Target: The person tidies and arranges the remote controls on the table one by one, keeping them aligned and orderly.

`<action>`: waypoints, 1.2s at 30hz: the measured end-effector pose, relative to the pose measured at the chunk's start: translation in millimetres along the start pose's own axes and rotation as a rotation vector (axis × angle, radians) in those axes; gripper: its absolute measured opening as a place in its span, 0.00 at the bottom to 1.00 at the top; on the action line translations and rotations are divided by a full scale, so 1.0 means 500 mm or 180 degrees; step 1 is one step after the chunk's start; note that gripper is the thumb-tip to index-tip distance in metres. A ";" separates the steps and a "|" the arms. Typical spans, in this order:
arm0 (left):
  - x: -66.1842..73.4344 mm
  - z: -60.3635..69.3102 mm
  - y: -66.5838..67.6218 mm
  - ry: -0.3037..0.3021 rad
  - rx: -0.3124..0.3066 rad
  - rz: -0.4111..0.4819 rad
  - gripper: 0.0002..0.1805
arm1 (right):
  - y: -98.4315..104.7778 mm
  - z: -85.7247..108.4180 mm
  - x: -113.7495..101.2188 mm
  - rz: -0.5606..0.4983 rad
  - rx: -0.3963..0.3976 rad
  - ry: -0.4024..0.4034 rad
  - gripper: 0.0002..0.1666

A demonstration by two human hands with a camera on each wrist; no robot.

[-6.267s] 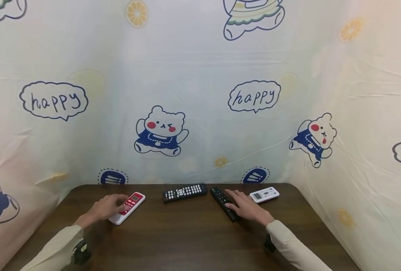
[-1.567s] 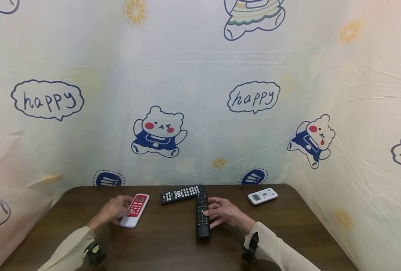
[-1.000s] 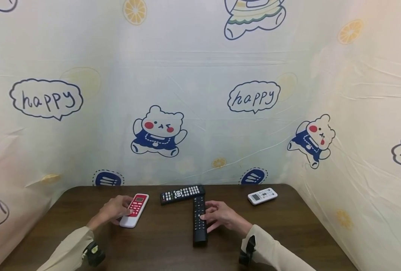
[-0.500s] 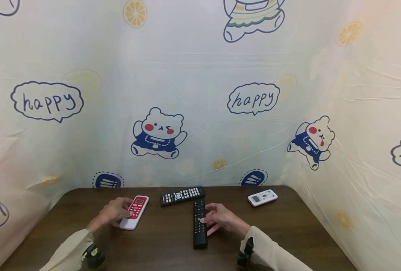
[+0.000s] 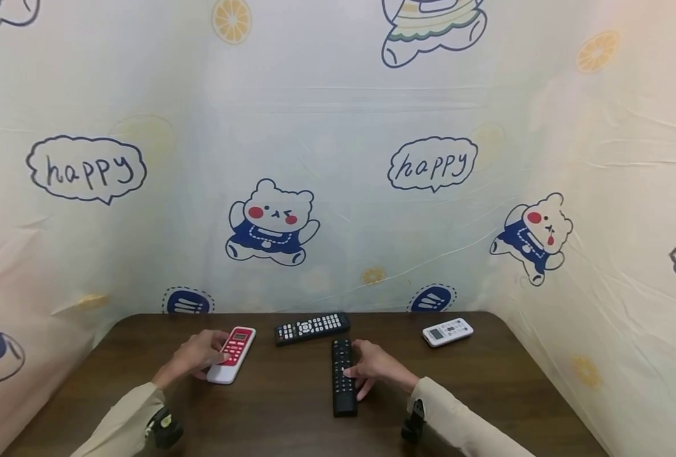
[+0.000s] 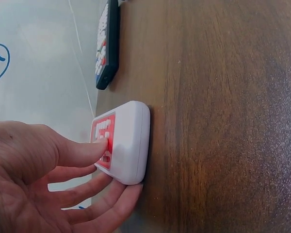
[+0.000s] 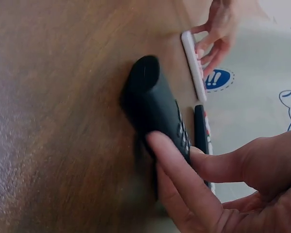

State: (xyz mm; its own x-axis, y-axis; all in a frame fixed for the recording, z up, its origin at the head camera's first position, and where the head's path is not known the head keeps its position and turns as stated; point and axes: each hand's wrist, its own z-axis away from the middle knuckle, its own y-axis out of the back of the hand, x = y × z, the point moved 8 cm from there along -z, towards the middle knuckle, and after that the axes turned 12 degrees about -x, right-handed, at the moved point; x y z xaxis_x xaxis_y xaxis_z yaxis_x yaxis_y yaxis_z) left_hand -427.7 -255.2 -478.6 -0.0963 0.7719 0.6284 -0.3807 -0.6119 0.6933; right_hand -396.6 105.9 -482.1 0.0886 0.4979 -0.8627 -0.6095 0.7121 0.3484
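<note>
My left hand (image 5: pixel 197 354) holds a white remote control with a red button face (image 5: pixel 232 355) at the left of the table. In the left wrist view its thumb presses on the red keys (image 6: pixel 104 141), and the fingers curl along the far side. Near the middle, my right hand (image 5: pixel 375 366) grips a long black remote control (image 5: pixel 344 397) by its right side, thumb on the keys. That remote points away from me. In the right wrist view the fingers bend round the side of the black remote (image 7: pixel 153 104), partly hiding it.
Behind, another black remote with white keys (image 5: pixel 313 328) lies crosswise near the table's (image 5: pixel 280 419) back edge. A small white remote (image 5: pixel 447 332) lies at the back right. A cartoon-printed curtain (image 5: pixel 338 127) hangs behind and at both sides.
Over these seconds the right hand has brought the black remote from a slant at the right to the middle, turned it straight and drawn it nearer. The red-and-white remote has shifted slightly right.
</note>
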 end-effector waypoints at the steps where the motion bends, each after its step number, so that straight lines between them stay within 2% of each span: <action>1: 0.000 0.000 -0.001 -0.0010 -0.0008 0.0003 0.30 | 0.000 0.000 0.001 0.0011 0.0007 -0.0035 0.42; 8: -0.001 0.005 0.006 0.0025 0.0024 -0.0102 0.30 | 0.003 -0.012 0.003 -0.0007 0.0044 -0.0123 0.40; 15: 0.000 0.011 0.004 0.0015 0.0023 -0.0114 0.30 | 0.007 -0.023 0.013 -0.0081 0.0072 -0.0223 0.26; 18: -0.004 0.008 0.004 0.0033 0.0032 -0.0098 0.30 | 0.007 -0.024 0.017 -0.0133 0.0032 -0.0226 0.23; 22: -0.006 0.001 0.004 0.0028 0.0017 -0.0110 0.31 | 0.012 -0.020 0.020 -0.0180 -0.0017 -0.0202 0.22; 29: 0.011 -0.002 0.001 0.0018 0.0005 -0.0163 0.30 | 0.022 -0.007 0.022 -0.0303 -0.0006 -0.0149 0.20; 36: 0.002 0.000 0.000 0.0072 0.0018 -0.0181 0.30 | 0.020 -0.003 0.020 -0.0326 -0.0032 -0.0057 0.18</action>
State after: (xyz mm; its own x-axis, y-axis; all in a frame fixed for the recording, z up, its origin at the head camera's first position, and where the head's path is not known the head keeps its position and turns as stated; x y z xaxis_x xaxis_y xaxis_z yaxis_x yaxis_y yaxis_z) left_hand -427.8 -254.4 -477.8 -0.0955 0.8092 0.5798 -0.3810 -0.5678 0.7297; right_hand -403.1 117.4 -487.8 0.1650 0.4316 -0.8869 -0.6043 0.7549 0.2549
